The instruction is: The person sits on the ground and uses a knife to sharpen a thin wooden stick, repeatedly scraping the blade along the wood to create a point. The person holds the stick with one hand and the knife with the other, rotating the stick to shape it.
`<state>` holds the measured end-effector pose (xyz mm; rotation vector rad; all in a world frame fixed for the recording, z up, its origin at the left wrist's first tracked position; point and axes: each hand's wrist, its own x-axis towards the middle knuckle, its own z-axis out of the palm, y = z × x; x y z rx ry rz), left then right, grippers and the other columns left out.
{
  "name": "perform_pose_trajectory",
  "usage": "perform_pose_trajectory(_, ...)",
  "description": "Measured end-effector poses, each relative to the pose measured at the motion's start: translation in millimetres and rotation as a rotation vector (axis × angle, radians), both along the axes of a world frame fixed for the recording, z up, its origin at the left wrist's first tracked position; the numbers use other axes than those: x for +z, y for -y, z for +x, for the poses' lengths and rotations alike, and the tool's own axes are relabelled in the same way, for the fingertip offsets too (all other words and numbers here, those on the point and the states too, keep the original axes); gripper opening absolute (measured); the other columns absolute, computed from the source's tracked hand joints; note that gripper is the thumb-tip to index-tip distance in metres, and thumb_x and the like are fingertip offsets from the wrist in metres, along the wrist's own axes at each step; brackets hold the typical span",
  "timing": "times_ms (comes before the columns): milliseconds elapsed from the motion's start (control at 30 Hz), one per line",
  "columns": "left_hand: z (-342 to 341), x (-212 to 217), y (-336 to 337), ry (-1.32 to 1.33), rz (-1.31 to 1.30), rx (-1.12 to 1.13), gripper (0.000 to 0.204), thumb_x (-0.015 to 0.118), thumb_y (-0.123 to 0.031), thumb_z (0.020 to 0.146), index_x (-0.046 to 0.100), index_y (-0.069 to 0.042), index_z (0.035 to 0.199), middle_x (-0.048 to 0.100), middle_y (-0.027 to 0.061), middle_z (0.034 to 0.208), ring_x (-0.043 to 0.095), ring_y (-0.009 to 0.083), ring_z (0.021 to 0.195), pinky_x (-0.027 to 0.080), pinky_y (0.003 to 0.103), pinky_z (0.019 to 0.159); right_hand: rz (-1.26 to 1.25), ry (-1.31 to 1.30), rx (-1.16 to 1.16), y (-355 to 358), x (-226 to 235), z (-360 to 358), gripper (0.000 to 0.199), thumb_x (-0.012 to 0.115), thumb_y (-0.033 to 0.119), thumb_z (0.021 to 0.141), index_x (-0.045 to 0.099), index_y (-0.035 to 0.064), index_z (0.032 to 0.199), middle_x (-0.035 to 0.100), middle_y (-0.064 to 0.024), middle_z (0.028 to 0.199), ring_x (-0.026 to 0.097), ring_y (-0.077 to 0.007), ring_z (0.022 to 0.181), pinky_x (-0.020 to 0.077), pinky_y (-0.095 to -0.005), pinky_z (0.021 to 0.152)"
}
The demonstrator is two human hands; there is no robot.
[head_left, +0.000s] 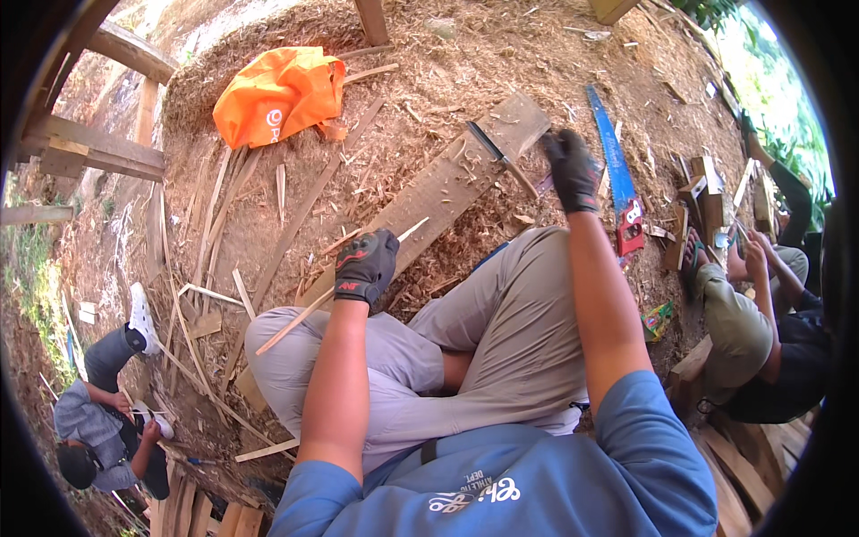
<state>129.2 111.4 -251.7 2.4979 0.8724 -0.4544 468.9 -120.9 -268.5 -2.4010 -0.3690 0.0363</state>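
My left hand [367, 264], in a black glove with red marks, is closed around a thin wooden strip [295, 331]. The strip runs slantwise over my knee, its pale tip beyond the glove. Beneath lies a long wooden plank [434, 201] on the ground. A knife [488, 143] with a dark blade and a brown handle rests across the plank's far part. Just right of that handle hovers my right hand [573, 170], also gloved, its fingers loosely bent and apart, with nothing visible in it.
A blue handsaw [613, 161] with a red handle lies to the right. Beyond the plank is an orange bag [279, 97]. Wood strips [215, 215] and shavings litter the ground. One person [112, 421] sits at left, another [761, 322] at right near wooden blocks [707, 192].
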Motion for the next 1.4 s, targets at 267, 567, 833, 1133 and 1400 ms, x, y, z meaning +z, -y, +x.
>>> perform_pose_trajectory(267, -6, 1, 3, 0.123, 0.089, -0.042, 0.031, 0.047, -0.033, 0.102, 0.071, -0.012, 0.104, 0.072, 0.0193, 0.099, 0.069, 0.0426, 0.096, 0.052, 0.055, 0.08, -0.567, -0.067, -0.407, 177, 16, -31, 0.046, 0.064, 0.05, 0.09, 0.069, 0.0109, 0.114, 0.072, -0.0194, 0.108, 0.069, -0.0396, 0.101, 0.0527, -0.052, 0.086)
perform_pose_trajectory(567, 9, 5, 25, -0.005, 0.187, -0.089, 0.031, 0.047, -0.022, 0.1, 0.07, -0.013, 0.118, 0.073, 0.0186, 0.106, 0.072, 0.0397, 0.097, 0.057, 0.052, 0.08, -0.285, -0.419, -0.573, 238, -18, -34, 0.053, 0.072, 0.049, 0.081, 0.078, 0.0012, 0.103, 0.074, -0.0261, 0.112, 0.071, -0.0398, 0.107, 0.0553, -0.0474, 0.091)
perform_pose_trajectory(833, 8, 12, 22, -0.023, 0.147, -0.048, 0.033, 0.047, -0.019, 0.099, 0.07, -0.017, 0.123, 0.073, 0.0187, 0.109, 0.072, 0.039, 0.099, 0.057, 0.051, 0.083, -0.41, -0.405, -0.889, 246, -38, -9, 0.087, 0.084, 0.068, 0.069, 0.074, -0.0068, 0.112, 0.072, -0.0258, 0.119, 0.07, -0.0334, 0.115, 0.0564, -0.044, 0.094)
perform_pose_trajectory(1133, 10, 1, 22, 0.044, 0.115, -0.053, 0.035, 0.045, -0.02, 0.099, 0.071, -0.016, 0.122, 0.074, 0.0179, 0.108, 0.073, 0.0375, 0.099, 0.057, 0.051, 0.083, 0.583, -0.598, -0.822, 279, -41, 29, 0.046, 0.081, 0.034, 0.079, 0.069, -0.0004, 0.107, 0.07, -0.0166, 0.11, 0.066, -0.0309, 0.092, 0.054, -0.0462, 0.085)
perform_pose_trajectory(1400, 2, 11, 21, 0.013, 0.106, -0.011, 0.032, 0.047, -0.024, 0.101, 0.071, -0.017, 0.121, 0.074, 0.0164, 0.107, 0.072, 0.0368, 0.101, 0.057, 0.051, 0.086, 0.673, -0.36, -0.092, 160, 130, -35, 0.018, 0.065, 0.023, 0.102, 0.068, 0.0066, 0.108, 0.067, -0.0007, 0.091, 0.063, -0.0138, 0.081, 0.049, -0.0358, 0.07)
